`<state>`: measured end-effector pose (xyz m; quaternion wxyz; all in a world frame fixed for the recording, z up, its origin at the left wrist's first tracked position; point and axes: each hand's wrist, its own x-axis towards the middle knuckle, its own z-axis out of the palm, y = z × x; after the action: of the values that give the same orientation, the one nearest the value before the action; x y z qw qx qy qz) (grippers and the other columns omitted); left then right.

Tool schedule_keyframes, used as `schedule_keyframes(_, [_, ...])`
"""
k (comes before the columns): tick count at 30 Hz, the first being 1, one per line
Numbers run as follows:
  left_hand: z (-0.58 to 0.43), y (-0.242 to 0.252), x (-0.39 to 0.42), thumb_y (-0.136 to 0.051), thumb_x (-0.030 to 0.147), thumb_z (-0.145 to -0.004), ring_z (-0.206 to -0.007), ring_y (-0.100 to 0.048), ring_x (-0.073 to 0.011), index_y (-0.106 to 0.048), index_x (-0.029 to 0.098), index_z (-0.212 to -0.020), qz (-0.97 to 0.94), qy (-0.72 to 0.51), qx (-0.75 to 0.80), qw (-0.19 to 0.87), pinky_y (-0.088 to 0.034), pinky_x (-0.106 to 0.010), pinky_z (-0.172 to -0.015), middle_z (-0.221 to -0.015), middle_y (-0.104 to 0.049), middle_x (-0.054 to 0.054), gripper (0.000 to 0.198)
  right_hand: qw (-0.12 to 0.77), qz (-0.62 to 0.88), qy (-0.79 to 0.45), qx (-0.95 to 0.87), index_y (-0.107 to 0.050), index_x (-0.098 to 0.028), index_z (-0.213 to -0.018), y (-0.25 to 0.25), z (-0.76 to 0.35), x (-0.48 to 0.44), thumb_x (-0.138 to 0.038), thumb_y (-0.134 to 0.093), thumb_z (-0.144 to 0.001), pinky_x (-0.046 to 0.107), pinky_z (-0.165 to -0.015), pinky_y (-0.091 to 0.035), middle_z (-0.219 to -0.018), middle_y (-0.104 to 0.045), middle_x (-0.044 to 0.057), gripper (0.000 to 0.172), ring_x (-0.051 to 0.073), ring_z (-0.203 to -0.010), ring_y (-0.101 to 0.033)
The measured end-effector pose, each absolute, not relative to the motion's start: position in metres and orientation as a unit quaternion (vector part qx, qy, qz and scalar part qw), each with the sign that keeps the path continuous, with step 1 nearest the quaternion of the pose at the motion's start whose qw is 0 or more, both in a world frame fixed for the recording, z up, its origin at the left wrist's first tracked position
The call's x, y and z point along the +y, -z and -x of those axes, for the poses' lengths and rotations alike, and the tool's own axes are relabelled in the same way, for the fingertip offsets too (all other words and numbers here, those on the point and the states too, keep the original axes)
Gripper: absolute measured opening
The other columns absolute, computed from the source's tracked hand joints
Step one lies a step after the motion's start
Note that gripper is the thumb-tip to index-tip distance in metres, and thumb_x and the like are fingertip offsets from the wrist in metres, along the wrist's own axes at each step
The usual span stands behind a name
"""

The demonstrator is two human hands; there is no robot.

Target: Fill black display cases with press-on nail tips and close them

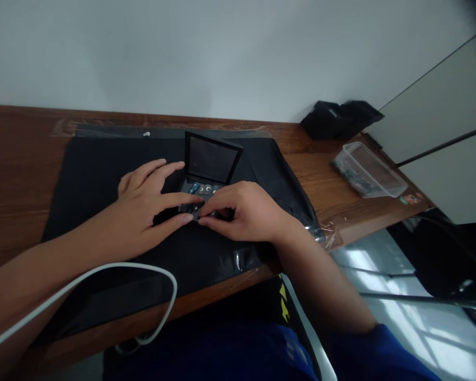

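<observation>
A small black case (pixel 214 160) stands on a black mat with its hinged lid raised, the lid's dark inner panel facing me. Its base holds several small pieces, among them a shiny blue-green one (pixel 194 188) and some with pale crescent marks. My left hand (pixel 146 198) reaches in from the left; its fingers are spread, with forefinger and thumb resting at the near left part of the base. From the right, my right hand (pixel 244 211) pinches thumb and fingertips together over the base's near side. Whatever lies between those fingertips is hidden.
The black mat (pixel 99 169) covers part of a wooden table (pixel 16 159). A clear plastic tub (pixel 384 169) with small bagged items and black bins (pixel 329 120) stand at the right. A white cable (pixel 143 266) loops across my left forearm and the table's front edge.
</observation>
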<state>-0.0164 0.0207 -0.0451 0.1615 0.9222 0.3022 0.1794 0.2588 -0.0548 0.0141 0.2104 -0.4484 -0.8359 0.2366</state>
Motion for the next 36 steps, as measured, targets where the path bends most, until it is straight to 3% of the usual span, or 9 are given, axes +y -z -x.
schedule_keyframes(8, [0.021, 0.05, 0.027, -0.056, 0.06, -0.112, -0.172, -0.028, -0.0502, -0.083, 0.055, -0.14, -0.922, -0.181, 0.299, 0.169, -0.025, -0.081, -0.137, -0.189, -0.038, 0.008, 0.039, 0.202, 0.475, -0.24, -0.822, -0.09, -0.018, -0.104, -0.017, -0.265, -0.053, -0.018, -0.08, -0.102, 0.028, -0.072, -0.039, -0.082, -0.078, 0.0, 0.01, 0.012, -0.07, -0.063])
schedule_keyframes(14, [0.02, 0.046, 0.025, -0.058, 0.062, -0.11, -0.171, -0.03, -0.0511, -0.077, 0.051, -0.152, -0.917, -0.175, 0.315, 0.172, -0.026, -0.081, -0.136, -0.186, -0.044, 0.001, 0.047, 0.219, 0.494, -0.237, -0.808, -0.089, -0.019, -0.117, -0.019, -0.273, -0.054, -0.021, -0.085, -0.098, 0.026, -0.071, -0.038, -0.079, -0.074, -0.002, 0.02, 0.011, -0.07, -0.061])
schedule_keyframes(20, [0.017, 0.042, 0.024, -0.057, 0.063, -0.111, -0.171, -0.031, -0.0485, -0.085, 0.051, -0.138, -0.916, -0.186, 0.306, 0.179, -0.026, -0.079, -0.136, -0.183, -0.049, 0.002, 0.041, 0.225, 0.484, -0.255, -0.806, -0.089, -0.019, -0.099, -0.021, -0.282, -0.052, -0.022, -0.09, -0.097, 0.027, -0.07, -0.038, -0.082, -0.076, 0.0, 0.003, 0.012, -0.074, -0.064])
schedule_keyframes(23, [0.017, 0.039, 0.023, -0.059, 0.061, -0.111, -0.17, -0.034, -0.0476, -0.084, 0.051, -0.137, -0.916, -0.19, 0.309, 0.173, -0.026, -0.078, -0.137, -0.18, -0.053, 0.003, 0.039, 0.223, 0.483, -0.253, -0.808, -0.089, -0.019, -0.097, -0.022, -0.283, -0.052, -0.022, -0.09, -0.098, 0.028, -0.07, -0.039, -0.084, -0.077, 0.001, 0.004, 0.013, -0.075, -0.065])
schedule_keyframes(36, [0.025, 0.018, 0.037, -0.061, 0.083, -0.097, -0.156, -0.052, -0.0463, -0.085, 0.053, -0.129, -0.902, -0.194, 0.346, 0.169, -0.039, -0.076, -0.132, -0.156, -0.075, 0.005, 0.051, 0.201, 0.493, -0.249, -0.809, -0.092, -0.019, -0.113, -0.02, -0.279, -0.054, -0.021, -0.087, -0.099, 0.028, -0.071, -0.04, -0.091, -0.081, 0.003, 0.015, 0.013, -0.08, -0.067])
